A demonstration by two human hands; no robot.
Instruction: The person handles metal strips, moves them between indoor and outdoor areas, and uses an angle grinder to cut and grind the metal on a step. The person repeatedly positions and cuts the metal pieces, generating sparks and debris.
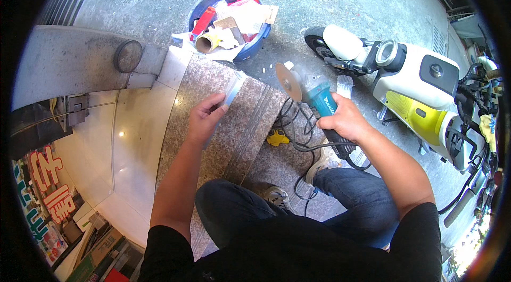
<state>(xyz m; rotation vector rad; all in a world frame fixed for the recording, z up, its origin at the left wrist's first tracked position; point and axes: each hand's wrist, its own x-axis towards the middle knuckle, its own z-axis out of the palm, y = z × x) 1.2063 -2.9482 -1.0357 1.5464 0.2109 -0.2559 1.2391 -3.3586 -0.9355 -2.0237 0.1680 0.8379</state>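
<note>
My left hand (206,116) is closed around a thin, pale bluish strip (233,89), whose far end points away from me over the speckled stone step (213,77). In my right hand (346,119) is a teal and black angle grinder (322,100), gripped around its body. The grinder's brown disc (289,83) faces left, toward the strip, with a gap between the two. A clear guard or haze around the disc is hard to make out. From the grinder's rear a black cord (303,147) loops down beside my feet.
Past the step stands a blue tub (254,48) heaped with scraps and a cardboard tube (207,42). A white and yellow motorbike (420,114) is parked at the right. A yellow plug-like piece (277,137) lies among the cord loops. Boards and signs lean at lower left.
</note>
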